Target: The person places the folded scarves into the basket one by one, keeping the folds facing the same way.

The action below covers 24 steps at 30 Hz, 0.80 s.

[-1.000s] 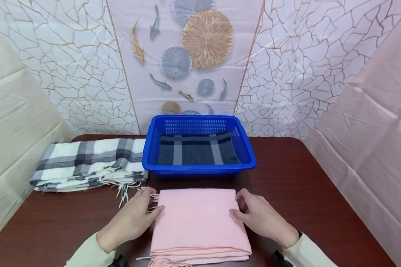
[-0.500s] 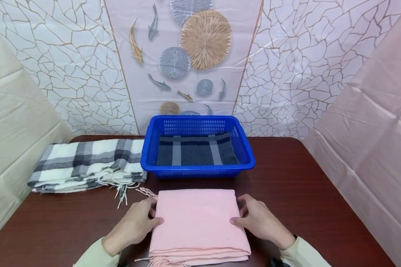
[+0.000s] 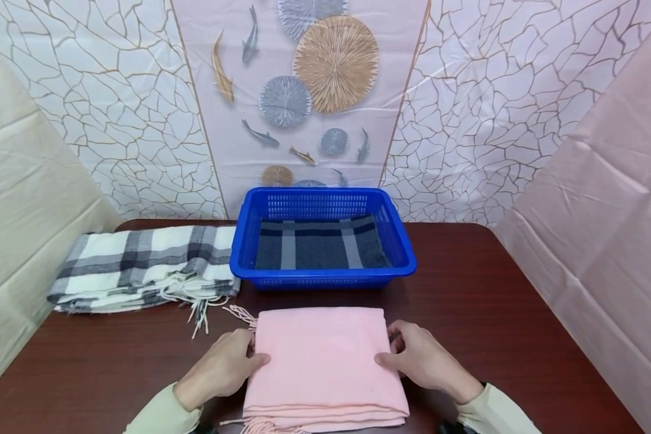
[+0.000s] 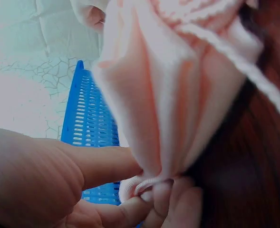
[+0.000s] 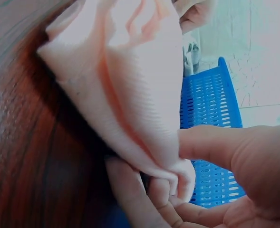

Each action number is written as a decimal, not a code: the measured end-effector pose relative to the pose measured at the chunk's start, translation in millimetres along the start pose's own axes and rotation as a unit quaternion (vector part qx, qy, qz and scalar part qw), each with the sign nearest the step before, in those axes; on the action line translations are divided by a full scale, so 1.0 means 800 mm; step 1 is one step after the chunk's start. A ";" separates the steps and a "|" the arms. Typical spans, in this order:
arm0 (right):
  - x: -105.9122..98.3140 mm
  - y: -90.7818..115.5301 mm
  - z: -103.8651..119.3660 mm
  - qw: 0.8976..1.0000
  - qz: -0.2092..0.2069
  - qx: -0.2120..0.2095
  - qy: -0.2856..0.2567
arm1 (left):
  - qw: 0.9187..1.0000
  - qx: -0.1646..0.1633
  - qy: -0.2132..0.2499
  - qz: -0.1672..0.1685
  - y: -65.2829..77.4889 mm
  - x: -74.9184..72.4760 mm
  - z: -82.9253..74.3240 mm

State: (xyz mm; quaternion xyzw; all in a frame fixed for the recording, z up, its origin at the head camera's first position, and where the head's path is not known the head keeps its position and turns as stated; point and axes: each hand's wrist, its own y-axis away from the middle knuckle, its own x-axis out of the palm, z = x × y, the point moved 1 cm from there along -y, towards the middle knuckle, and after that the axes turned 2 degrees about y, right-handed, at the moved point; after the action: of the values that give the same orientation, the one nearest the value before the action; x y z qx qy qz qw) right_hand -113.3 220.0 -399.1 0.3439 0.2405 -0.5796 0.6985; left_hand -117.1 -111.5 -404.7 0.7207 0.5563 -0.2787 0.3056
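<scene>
A folded pink scarf with twisted fringe lies at the front middle of the table. My left hand pinches its left edge, thumb on top and fingers tucked beneath, as the left wrist view shows, where the scarf's layers bunch between thumb and fingers. On the opposite side my right hand grips the right edge the same way. In the right wrist view the thumb presses the scarf's folded layers from above while the fingers curl below the edge.
Behind the scarf stands a blue plastic basket with a dark grey checked cloth lying flat inside. A folded black-and-white plaid scarf with fringe lies at the left, reaching the basket's side. Patterned sheets hang behind the dark red-brown table.
Both hands have moved back toward the body along the pink scarf's sides, the left one further. Their fingers have gone under its edges and closed on it.
</scene>
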 end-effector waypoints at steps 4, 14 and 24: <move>-0.004 0.001 -0.001 0.999 0.023 -0.002 -0.039 | 0.999 0.008 0.037 0.008 0.001 -0.003 0.001; -0.017 0.002 0.004 0.997 0.047 -0.018 -0.064 | 0.993 0.036 0.103 0.034 0.005 -0.017 -0.005; -0.048 0.007 0.023 0.993 0.070 -0.033 -0.094 | 0.986 0.039 0.151 0.060 0.010 -0.047 -0.020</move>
State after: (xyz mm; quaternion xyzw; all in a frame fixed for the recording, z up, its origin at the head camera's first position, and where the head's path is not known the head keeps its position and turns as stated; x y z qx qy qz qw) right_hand -117.2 231.4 -357.4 0.2808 0.1679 -0.5508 0.7679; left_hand -116.6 -124.6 -365.3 0.7979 0.5406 -0.1693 0.2061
